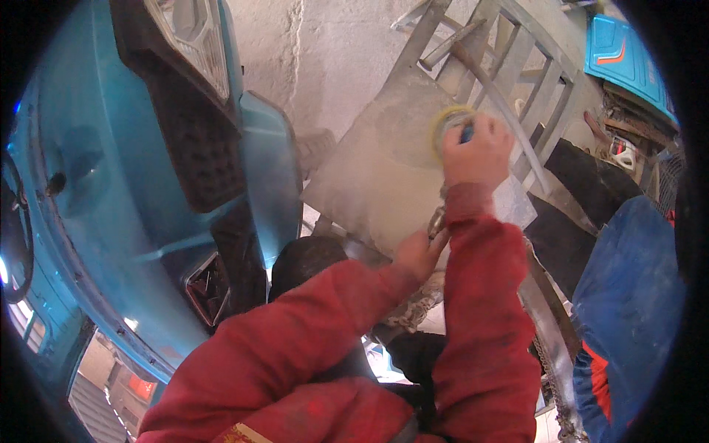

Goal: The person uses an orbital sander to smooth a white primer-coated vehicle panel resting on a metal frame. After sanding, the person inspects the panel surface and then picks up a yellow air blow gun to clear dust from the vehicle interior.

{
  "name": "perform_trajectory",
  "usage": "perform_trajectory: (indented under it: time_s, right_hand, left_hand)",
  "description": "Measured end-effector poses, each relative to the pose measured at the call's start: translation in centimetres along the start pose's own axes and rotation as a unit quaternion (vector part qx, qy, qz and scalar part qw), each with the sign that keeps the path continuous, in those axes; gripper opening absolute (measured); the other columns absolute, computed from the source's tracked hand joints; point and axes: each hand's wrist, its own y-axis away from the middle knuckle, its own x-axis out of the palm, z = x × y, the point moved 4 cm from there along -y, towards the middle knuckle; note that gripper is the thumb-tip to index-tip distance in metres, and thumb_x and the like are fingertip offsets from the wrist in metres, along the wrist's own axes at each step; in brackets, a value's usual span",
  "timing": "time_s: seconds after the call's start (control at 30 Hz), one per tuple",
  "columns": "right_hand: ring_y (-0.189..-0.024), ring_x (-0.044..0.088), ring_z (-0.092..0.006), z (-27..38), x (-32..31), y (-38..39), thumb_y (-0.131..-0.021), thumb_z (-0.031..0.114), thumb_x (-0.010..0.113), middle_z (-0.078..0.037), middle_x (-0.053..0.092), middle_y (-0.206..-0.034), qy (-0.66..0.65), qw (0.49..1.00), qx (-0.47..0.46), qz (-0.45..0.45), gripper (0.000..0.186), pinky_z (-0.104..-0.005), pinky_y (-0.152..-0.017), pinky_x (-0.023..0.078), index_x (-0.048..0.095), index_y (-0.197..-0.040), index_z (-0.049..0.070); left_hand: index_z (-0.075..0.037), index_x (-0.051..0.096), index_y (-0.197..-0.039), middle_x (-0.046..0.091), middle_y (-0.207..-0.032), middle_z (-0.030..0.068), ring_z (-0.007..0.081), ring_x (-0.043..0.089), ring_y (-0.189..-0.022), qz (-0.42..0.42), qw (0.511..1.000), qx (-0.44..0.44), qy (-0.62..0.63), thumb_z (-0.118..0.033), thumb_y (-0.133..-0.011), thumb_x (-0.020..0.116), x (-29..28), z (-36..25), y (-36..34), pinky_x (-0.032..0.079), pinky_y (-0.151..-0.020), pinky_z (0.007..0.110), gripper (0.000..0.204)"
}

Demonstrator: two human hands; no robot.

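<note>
So the round tool with the yellow edge is sitting on a flat, dusty grey panel, over toward the panel's upper right. The right hand is right on top of it, fingers curled round the body, so the yellow rim pokes out on the far and left side of the hand. Looks like the rim is against the panel, though it's a bit blurry there.

The left hand is lower down, nearer the wearer and a little left of the tool, closed around a shiny metal fitting just below the right wrist. Hands are apart but close. Can't tell exactly how the fitting joins the tool, the right cuff's in the way.

Just past the panel there's a grey slatted metal frame with a curved bar lying across it. Off to the left is a big teal vehicle with a clear headlight. Over on the right: bunched blue fabric, and a bright blue panel further up.
</note>
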Motion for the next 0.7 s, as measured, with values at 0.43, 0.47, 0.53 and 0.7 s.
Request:
perform_trajectory:
  time_s: [0.43,0.47,0.53,0.7]
  right_hand:
    - [-0.097,0.056,-0.0311,1.5,0.4,0.9,-0.072,0.023,0.067,-0.008,0.059,-0.101,-0.003,0.998,-0.063,0.018,0.023,-0.0430,-0.073,0.054,0.063,-0.091,0.012]
    - [-0.097,0.056,-0.0310,1.8,0.4,1.2,-0.072,0.023,0.066,-0.008,0.059,-0.101,-0.011,0.997,-0.078,0.025,0.023,-0.0431,-0.073,0.054,0.063,-0.092,0.012]
    - [-0.097,0.056,-0.0310,1.9,0.2,1.0,-0.072,0.023,0.066,-0.008,0.059,-0.101,-0.004,0.997,-0.078,0.021,0.022,-0.0431,-0.073,0.054,0.063,-0.091,0.012]
    - [-0.095,0.056,-0.0315,2.4,-0.2,-0.6,-0.070,0.021,0.067,-0.008,0.059,-0.099,0.011,0.997,-0.069,-0.037,0.019,-0.0422,-0.074,0.053,0.062,-0.086,0.012]
  left_hand:
    - [0.006,0.061,-0.102,0.063,-0.099,0.0317,0.0477,0.058,-0.099,0.012,0.999,0.006,0.045,-0.053,-0.095,0.046,0.1,0.2,1.0,0.046,-0.083,0.052,0.061]
    - [0.006,0.061,-0.103,0.063,-0.099,0.0315,0.0477,0.058,-0.099,-0.014,0.995,0.048,0.085,-0.053,-0.095,0.047,-0.2,-0.2,1.1,0.046,-0.083,0.052,0.061]
    - [0.005,0.060,-0.105,0.063,-0.099,0.0312,0.0477,0.059,-0.098,0.005,0.992,0.039,0.121,-0.053,-0.095,0.047,0.0,-0.2,1.0,0.046,-0.082,0.052,0.060]
    - [0.003,0.058,-0.113,0.063,-0.098,0.0309,0.0473,0.059,-0.099,0.010,0.999,-0.023,0.026,-0.047,-0.095,0.049,0.4,0.8,-0.5,0.046,-0.082,0.052,0.053]
